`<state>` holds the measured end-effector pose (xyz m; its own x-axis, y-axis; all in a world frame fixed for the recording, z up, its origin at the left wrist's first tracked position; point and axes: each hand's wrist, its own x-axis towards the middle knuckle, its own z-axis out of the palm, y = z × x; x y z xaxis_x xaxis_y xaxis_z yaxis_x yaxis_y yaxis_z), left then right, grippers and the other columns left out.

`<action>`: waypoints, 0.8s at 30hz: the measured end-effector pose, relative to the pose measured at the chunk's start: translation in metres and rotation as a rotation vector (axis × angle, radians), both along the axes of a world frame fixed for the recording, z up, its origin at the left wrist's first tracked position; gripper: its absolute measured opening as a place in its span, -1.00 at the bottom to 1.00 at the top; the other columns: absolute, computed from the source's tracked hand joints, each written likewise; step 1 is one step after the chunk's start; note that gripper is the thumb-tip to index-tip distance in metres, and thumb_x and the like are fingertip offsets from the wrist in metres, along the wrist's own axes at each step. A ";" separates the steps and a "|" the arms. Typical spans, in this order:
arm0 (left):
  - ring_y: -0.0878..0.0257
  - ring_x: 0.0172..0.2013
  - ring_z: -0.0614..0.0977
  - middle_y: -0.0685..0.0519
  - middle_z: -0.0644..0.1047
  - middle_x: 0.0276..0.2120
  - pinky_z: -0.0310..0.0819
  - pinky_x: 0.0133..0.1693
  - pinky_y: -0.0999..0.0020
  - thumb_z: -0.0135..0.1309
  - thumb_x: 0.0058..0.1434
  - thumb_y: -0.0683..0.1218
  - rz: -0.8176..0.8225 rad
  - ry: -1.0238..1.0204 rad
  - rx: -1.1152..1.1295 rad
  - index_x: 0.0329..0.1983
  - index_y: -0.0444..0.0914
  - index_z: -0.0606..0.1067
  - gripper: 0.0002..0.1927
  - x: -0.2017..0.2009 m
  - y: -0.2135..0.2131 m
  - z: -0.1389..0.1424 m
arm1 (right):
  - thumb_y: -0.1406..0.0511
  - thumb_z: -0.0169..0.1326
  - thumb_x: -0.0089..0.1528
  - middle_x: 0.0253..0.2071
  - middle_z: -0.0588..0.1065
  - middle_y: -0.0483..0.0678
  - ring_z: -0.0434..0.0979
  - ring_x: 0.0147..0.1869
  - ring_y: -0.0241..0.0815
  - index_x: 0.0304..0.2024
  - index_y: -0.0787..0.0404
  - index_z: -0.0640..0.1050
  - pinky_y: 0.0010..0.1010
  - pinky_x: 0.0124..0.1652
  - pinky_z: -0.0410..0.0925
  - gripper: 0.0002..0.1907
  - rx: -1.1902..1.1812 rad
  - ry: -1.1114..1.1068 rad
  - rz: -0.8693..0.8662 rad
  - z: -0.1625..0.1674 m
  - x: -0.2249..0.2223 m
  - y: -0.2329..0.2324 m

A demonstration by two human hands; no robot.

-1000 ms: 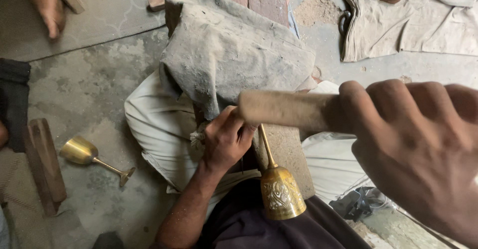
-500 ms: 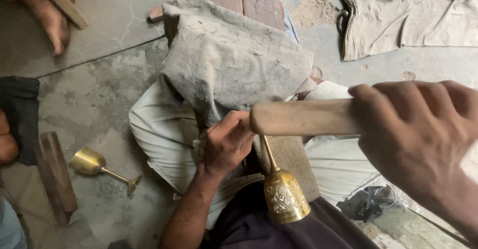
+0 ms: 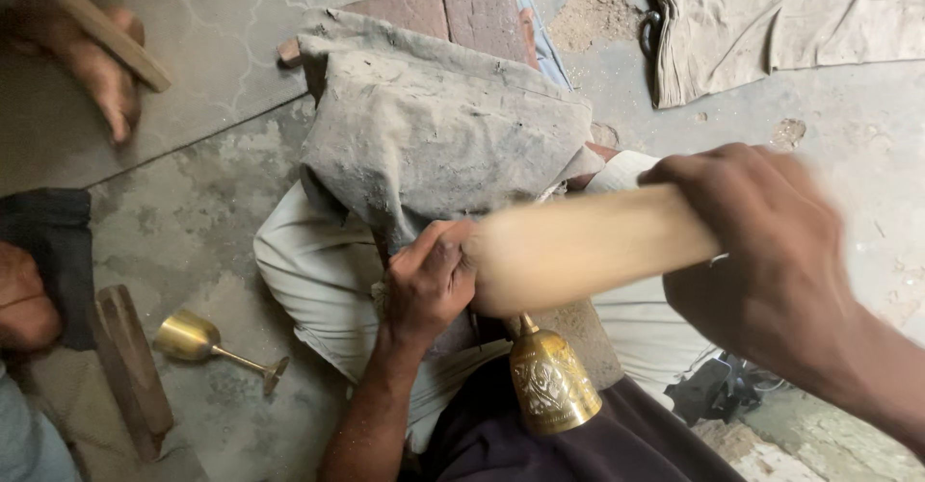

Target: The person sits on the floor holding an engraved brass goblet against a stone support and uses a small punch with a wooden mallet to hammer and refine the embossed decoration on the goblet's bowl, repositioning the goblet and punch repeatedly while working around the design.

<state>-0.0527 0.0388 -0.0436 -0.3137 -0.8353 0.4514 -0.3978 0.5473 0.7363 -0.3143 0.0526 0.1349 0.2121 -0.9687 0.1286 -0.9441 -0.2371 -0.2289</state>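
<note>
Right grip (image 3: pixel 771 251) clamped on blurred wooden mallet (image 3: pixel 578 246); left grip (image 3: pixel 429 285) pinching hidden goblet (image 3: pixel 551 386) stem.

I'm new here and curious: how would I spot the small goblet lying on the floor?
Start at the grey stone floor on the left side. Beside a dark wooden block lies a small brass goblet, tipped on its side. Unlike the engraved goblet at the person's lap, it is plain and untouched by any hand.
</note>
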 end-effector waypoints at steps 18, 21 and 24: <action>0.10 -0.35 0.71 -0.05 0.66 -0.21 0.63 -0.31 0.23 0.22 0.25 -0.14 0.242 0.095 0.412 -0.10 -0.25 0.53 -0.81 0.005 0.017 0.038 | 0.32 0.07 -0.03 -0.02 0.53 0.14 0.58 -0.08 0.04 0.14 0.24 0.45 -0.22 -0.14 0.43 -0.37 0.264 -0.014 0.200 -0.039 0.003 0.088; 0.04 -0.28 0.70 -0.11 0.64 -0.16 0.60 -0.26 0.19 0.19 0.24 -0.14 0.140 -0.067 0.419 0.02 -0.28 0.52 -0.71 0.006 0.021 0.041 | 0.28 0.02 0.29 -0.20 0.48 0.17 0.53 -0.24 0.12 0.09 0.44 0.36 -0.08 -0.25 0.41 -0.59 0.557 0.250 0.337 -0.077 0.033 0.123; 0.08 -0.36 0.70 -0.10 0.63 -0.19 0.59 -0.33 0.26 0.17 0.25 -0.14 0.125 -0.041 0.515 0.03 -0.29 0.51 -0.71 0.004 0.025 0.039 | 0.35 0.10 0.24 -0.31 0.48 0.04 0.54 -0.22 0.07 0.02 0.31 0.36 -0.11 -0.15 0.41 -0.67 0.589 0.118 0.394 -0.108 0.034 0.132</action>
